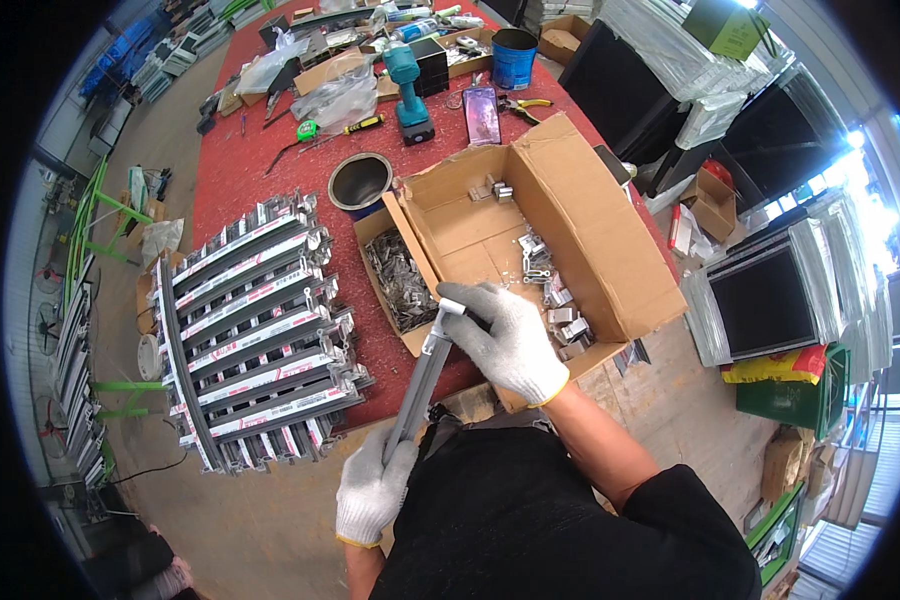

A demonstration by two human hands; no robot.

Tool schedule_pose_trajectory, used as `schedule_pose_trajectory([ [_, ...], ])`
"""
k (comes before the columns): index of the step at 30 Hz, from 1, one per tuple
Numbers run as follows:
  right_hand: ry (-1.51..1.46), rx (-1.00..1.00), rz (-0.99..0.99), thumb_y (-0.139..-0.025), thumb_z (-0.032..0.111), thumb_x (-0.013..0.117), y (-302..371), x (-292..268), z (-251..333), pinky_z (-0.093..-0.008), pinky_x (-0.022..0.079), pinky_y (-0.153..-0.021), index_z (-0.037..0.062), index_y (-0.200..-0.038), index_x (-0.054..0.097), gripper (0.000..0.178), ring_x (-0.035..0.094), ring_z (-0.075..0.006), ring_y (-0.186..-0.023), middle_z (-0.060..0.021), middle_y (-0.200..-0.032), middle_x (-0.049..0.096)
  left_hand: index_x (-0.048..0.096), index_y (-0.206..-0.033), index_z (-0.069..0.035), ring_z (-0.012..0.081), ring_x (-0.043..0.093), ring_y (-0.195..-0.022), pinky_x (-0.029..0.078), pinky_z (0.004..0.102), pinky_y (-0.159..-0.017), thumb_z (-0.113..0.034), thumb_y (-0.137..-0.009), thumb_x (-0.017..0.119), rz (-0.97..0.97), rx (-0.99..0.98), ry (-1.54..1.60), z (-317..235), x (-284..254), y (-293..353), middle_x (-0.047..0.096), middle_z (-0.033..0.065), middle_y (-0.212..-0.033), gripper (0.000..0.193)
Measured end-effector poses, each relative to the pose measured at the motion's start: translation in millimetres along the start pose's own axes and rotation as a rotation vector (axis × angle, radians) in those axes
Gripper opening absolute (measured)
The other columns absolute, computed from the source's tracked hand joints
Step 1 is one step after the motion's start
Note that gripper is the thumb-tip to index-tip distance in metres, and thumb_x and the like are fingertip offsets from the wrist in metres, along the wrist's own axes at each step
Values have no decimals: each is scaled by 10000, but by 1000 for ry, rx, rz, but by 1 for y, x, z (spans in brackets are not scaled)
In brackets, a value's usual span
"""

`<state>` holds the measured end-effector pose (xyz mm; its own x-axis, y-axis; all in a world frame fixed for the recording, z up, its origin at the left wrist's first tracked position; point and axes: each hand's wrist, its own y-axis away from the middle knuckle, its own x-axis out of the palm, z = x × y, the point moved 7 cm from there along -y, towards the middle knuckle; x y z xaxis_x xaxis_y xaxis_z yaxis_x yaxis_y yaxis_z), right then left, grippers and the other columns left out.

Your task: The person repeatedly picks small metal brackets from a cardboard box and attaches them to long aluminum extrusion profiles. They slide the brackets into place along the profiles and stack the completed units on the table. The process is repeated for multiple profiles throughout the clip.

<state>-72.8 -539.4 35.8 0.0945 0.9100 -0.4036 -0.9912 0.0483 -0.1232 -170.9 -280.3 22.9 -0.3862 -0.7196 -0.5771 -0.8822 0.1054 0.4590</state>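
My left hand (pixel 375 487), in a white knit glove, is wrapped round the lower end of a grey metal profile (pixel 417 392). The bar slants up and away, close in front of my body. At its upper end my right hand (pixel 510 338), also gloved, pinches a small silver-white metal bracket (pixel 452 306); whether the bracket is seated in the bar I cannot tell. Just beyond stands an open cardboard box (pixel 595 225) with loose metal brackets (pixel 568 325) inside. Against its left side, a narrower carton (pixel 427 345) holds a heap of small metal pieces (pixel 400 280).
Left on the red table (pixel 235 165) lies a layered stack of metal profiles (pixel 260 330). A dark round pot (pixel 360 183), cordless drill (pixel 410 95), phone (pixel 482 115), pliers (pixel 525 106), tape measure (pixel 307 130) and blue bucket (pixel 513 60) are farther back. Wrapped frames (pixel 770 290) lean at right.
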Motion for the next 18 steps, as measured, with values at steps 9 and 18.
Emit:
schedule_pose_trajectory([
  [9, -23, -117, 16, -988, 239, 841, 13, 1, 12, -462, 606, -947, 12, -1347, 775, 430, 760, -393, -1104, -214, -1222, 763, 729, -1286, 43, 380, 751, -904, 567, 474, -861, -376, -1081, 688, -5, -7, 11, -4, 0, 1, 757, 251, -967, 469],
  [18, 117, -192, -124, -981, 163, 798, 18, 1, 28, -501, 601, -850, 41, -1265, 779, 310, 731, -412, -952, -207, -1063, 731, 739, -1274, 21, 464, 761, -932, 571, 507, -844, -438, -1083, 685, 0, -4, -44, -6, -1, 1, 759, 281, -962, 500],
])
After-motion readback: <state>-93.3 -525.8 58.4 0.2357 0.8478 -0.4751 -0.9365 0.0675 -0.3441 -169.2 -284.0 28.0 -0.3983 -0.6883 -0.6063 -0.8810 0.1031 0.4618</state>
